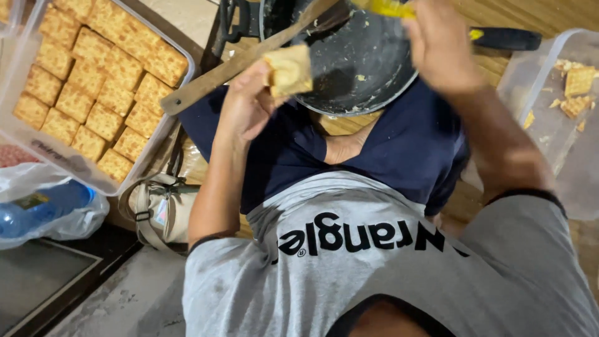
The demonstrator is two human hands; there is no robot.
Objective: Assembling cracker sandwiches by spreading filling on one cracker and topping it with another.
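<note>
My left hand (246,106) holds a square cracker (288,70) coated with pale spread, lifted against the rim of a dark pan (352,59). The pan rests between my legs and carries smears of the spread inside. My right hand (440,43) is closed on a yellow-handled tool (384,7) held over the pan; its working end is out of view. A wooden spatula (231,68) lies slanted across the pan's left edge, behind my left hand.
A clear plastic tub (159,134) at the left is packed with rows of square crackers (93,81). Another clear tub (549,118) at the right holds a few crackers and crumbs. A bagged water bottle (43,206) and a beige pouch (159,209) lie at lower left.
</note>
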